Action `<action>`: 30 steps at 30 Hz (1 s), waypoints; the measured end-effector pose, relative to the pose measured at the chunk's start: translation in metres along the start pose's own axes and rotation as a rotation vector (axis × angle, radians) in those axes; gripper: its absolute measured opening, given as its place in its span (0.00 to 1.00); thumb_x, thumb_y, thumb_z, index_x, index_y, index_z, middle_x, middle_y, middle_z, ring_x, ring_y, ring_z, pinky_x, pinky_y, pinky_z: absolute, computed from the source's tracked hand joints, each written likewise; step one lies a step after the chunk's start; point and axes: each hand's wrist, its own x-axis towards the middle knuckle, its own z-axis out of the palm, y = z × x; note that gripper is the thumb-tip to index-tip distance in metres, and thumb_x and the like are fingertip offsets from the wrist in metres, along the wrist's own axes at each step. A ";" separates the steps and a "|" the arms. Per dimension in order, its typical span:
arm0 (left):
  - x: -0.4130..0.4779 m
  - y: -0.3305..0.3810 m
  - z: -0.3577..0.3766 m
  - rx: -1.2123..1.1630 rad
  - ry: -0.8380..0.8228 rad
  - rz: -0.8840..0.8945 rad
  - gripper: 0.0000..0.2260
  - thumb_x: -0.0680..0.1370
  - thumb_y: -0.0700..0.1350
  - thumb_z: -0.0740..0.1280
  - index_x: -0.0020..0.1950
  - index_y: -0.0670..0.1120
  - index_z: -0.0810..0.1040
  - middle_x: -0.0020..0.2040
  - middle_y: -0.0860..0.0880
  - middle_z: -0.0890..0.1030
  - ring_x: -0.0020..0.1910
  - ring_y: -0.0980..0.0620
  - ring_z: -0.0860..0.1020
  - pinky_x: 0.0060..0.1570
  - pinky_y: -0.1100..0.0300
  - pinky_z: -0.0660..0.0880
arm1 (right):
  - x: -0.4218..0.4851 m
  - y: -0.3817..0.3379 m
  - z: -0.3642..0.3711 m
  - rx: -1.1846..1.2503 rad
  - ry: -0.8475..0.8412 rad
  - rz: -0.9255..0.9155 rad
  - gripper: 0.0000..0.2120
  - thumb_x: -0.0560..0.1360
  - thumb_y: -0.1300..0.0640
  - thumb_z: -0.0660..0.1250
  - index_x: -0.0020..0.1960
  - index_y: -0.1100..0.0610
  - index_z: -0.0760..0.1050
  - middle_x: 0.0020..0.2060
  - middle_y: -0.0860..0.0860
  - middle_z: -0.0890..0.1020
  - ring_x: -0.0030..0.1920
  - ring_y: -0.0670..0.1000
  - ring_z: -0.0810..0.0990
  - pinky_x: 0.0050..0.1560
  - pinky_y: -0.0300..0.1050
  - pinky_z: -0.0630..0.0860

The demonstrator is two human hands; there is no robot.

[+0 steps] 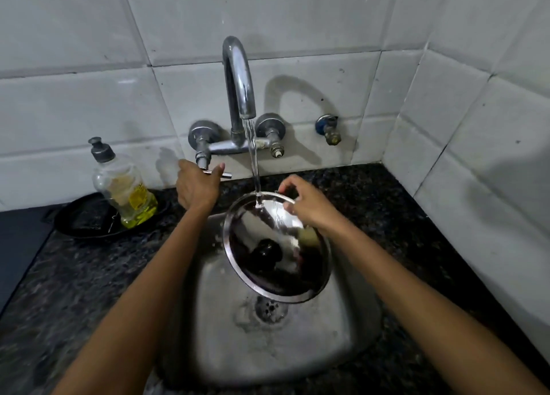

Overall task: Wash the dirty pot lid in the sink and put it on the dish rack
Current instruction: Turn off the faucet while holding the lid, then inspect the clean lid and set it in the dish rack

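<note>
A round glass pot lid (269, 268) with a steel rim and a black knob is held tilted over the steel sink (226, 344). My right hand (309, 205) grips its upper rim. Water runs from the chrome faucet (239, 82) onto the top of the lid. My left hand (198, 186) reaches up to the left tap lever (218, 173), with thumb and fingers spread around it. No dish rack is in view.
A bottle of yellow dish soap (128, 189) stands in a black tray (86, 219) on the dark granite counter (74, 275) at the left. White tiled walls close in behind and on the right. The drain (270, 308) lies below the lid.
</note>
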 end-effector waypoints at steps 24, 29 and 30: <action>-0.058 -0.028 -0.060 -0.321 -0.451 0.516 0.16 0.76 0.49 0.62 0.60 0.44 0.76 0.61 0.46 0.74 0.60 0.52 0.74 0.60 0.64 0.71 | -0.040 -0.037 -0.022 -0.049 0.034 -0.120 0.10 0.72 0.66 0.64 0.49 0.55 0.78 0.34 0.48 0.76 0.35 0.46 0.71 0.36 0.41 0.66; -0.072 0.018 -0.098 -0.324 -0.539 0.682 0.02 0.74 0.47 0.67 0.44 0.49 0.77 0.40 0.49 0.84 0.39 0.61 0.83 0.46 0.65 0.77 | -0.060 -0.064 -0.044 0.016 0.050 -0.226 0.11 0.72 0.66 0.65 0.42 0.50 0.77 0.32 0.48 0.78 0.36 0.49 0.76 0.40 0.42 0.69; -0.073 0.025 -0.105 -0.334 -0.556 0.697 0.04 0.73 0.50 0.67 0.41 0.50 0.77 0.39 0.45 0.84 0.39 0.56 0.84 0.46 0.60 0.79 | -0.063 -0.070 -0.048 0.020 0.050 -0.259 0.12 0.72 0.66 0.65 0.39 0.48 0.76 0.33 0.50 0.80 0.38 0.51 0.78 0.43 0.44 0.71</action>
